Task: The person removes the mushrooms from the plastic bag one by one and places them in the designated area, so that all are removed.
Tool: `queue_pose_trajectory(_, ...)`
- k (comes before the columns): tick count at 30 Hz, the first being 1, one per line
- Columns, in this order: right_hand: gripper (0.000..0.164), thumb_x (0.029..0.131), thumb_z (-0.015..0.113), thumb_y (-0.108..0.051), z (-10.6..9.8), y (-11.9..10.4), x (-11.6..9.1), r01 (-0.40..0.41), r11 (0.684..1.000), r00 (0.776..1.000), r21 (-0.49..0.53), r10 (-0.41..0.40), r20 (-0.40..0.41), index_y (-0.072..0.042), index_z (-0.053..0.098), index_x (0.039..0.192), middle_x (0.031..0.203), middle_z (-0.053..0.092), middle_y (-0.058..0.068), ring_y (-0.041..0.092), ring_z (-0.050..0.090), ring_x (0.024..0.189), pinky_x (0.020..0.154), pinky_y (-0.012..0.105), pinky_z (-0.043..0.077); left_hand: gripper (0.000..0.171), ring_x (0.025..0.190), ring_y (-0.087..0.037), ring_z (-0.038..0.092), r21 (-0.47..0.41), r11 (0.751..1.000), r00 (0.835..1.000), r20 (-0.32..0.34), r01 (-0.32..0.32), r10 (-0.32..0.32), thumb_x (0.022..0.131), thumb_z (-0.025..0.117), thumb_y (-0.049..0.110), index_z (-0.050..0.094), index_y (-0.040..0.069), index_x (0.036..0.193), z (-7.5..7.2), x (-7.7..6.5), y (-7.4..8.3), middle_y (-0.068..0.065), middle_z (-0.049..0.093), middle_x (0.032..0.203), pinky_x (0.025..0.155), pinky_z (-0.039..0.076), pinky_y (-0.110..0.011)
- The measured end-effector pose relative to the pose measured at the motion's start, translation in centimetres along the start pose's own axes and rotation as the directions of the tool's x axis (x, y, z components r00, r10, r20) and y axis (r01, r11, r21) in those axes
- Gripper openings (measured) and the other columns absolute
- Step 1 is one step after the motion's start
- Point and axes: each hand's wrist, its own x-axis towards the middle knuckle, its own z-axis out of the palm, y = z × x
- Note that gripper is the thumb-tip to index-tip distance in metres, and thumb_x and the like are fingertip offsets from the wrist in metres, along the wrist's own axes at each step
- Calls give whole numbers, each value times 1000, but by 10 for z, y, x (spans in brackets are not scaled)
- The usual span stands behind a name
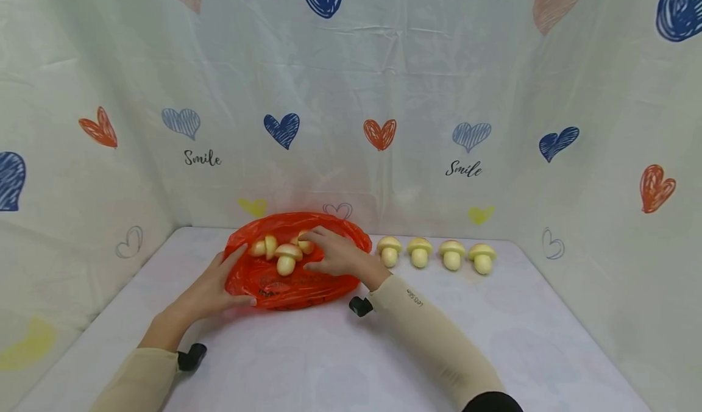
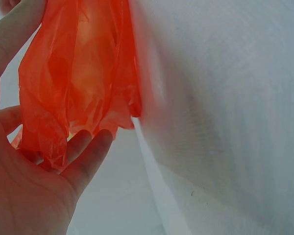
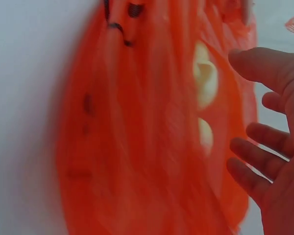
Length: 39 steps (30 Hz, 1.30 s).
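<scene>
A red plastic bag (image 1: 312,290) lies on the table with its mouth spread, and pale yellow toy-like mushrooms (image 1: 286,261) rest inside. My left hand (image 1: 211,285) cups the bag's left side, its thumb at the front edge and its fingers round the far side. In the left wrist view the crumpled plastic (image 2: 54,93) sits between thumb and fingers. Over the right part of the bag's mouth hovers my right hand (image 1: 340,255), fingers spread and holding nothing. Its fingertips overlap the rearmost mushroom (image 1: 305,244) in the head view. Two mushrooms (image 3: 205,83) show past the bag's rim in the right wrist view.
Right of the bag, several more mushrooms (image 1: 419,252) stand in a row along the table's back edge. A white cloth covers the table (image 1: 307,363). Behind it hangs a white curtain (image 1: 417,95) printed with hearts.
</scene>
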Motion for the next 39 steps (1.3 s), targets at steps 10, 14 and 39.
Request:
queue_pose_trajectory(10,59,86,69,-41,27,-6,21,-35,999,999,-3,35,3,-26,46,139,137,41,-4,13,47,117,100,34,44,112,125,-54,33,0,1000,1000,2,-1,1,70,78,54,15,16,154,-1,-1,0,-32,21,143,89,39,-69)
queue_pose_trajectory(14,59,86,69,-42,31,-11,28,-39,999,999,-21,39,-4,-27,47,138,133,42,-4,11,47,112,98,34,45,112,125,-53,33,0,1000,1000,2,-3,3,70,78,54,14,17,154,0,-1,1,-31,21,144,89,39,-69)
queue_pose_trajectory(39,62,81,74,-41,45,-24,48,-129,990,990,-63,133,54,-35,47,138,141,40,-5,14,42,122,98,36,46,111,124,-52,36,1,1000,1000,1,-2,2,70,79,53,16,16,154,-1,-1,2,-31,24,142,88,42,-67)
